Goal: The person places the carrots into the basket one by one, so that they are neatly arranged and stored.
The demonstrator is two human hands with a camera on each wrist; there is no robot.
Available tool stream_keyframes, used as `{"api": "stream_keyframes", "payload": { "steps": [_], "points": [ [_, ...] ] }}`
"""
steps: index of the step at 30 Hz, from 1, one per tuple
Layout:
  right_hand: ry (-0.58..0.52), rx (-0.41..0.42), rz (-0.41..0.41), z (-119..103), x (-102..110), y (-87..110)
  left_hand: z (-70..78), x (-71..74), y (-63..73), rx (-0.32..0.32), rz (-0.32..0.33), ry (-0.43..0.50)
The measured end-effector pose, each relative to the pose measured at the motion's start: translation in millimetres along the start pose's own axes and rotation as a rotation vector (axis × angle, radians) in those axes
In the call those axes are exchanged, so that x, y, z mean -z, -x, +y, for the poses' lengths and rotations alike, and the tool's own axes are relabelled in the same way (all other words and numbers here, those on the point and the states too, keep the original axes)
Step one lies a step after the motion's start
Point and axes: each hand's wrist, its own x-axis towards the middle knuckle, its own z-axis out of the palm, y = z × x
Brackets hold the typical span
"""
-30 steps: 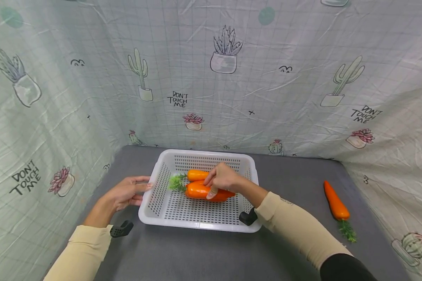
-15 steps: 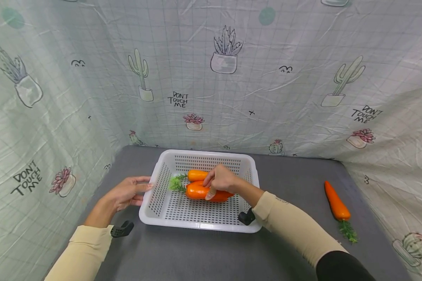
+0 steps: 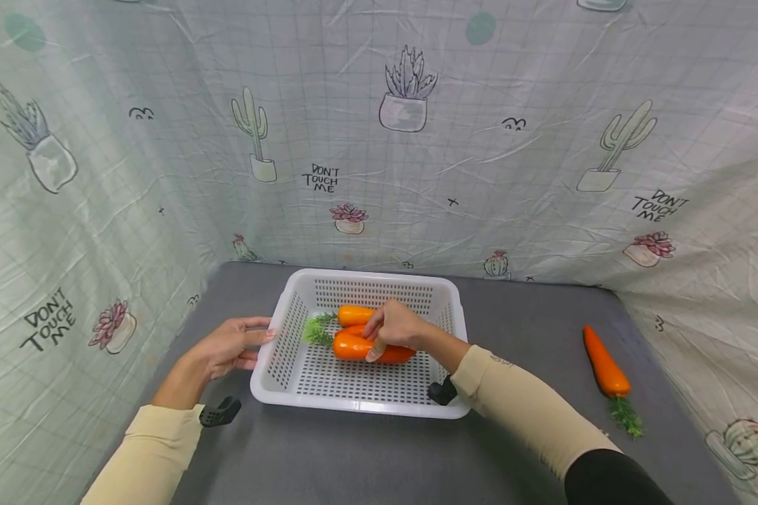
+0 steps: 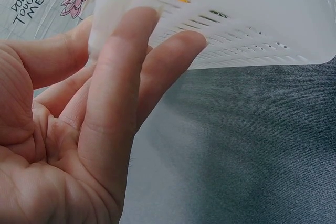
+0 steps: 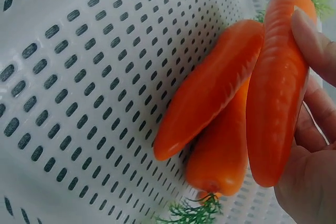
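Observation:
Inside a white perforated plastic basket [image 3: 360, 405], several orange carrots lie together. My right hand [image 3: 396, 325] pinches one carrot [image 5: 275, 87] between thumb and fingers, close over the others. Beside it in the right wrist view rest a second carrot [image 5: 210, 90] and a third carrot [image 5: 218, 163] with green leaves. Another orange carrot [image 3: 355, 315] lies farther back, partly behind my hand, and light green leafy tops [image 3: 317, 330] gather at the left. My left hand [image 3: 227, 347] holds the basket's left rim, thumb on the edge and fingers [image 4: 173, 59] along the outer wall.
On the dark grey table [image 3: 354, 463], a single carrot [image 3: 606, 361] with green leaves lies at the right, outside the basket. A cactus-printed cloth [image 3: 417, 161] hangs behind the table and along both sides.
My right hand has shifted slightly left and toward me, with the carrot in its grip. The left hand and the basket have hardly moved.

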Motion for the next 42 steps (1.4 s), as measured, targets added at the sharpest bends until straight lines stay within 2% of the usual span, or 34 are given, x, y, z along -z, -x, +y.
{"api": "stream_keyframes", "payload": {
  "steps": [17,24,35,42],
  "points": [
    [0.077,0.002,-0.022,11,-5,-3.4,2.3,-0.3,2.3,0.004,-0.003,0.012],
    [0.144,0.062,-0.017,15,-9,-5.7,2.3,0.2,2.8,0.011,-0.005,0.011],
    [0.236,0.103,-0.041,11,-11,-2.5,2.7,-0.1,2.7,0.013,-0.005,0.016],
    [0.296,0.102,-0.059,8,-13,-1.4,4.2,-1.5,4.0,0.013,0.003,0.017]
  ]
}}
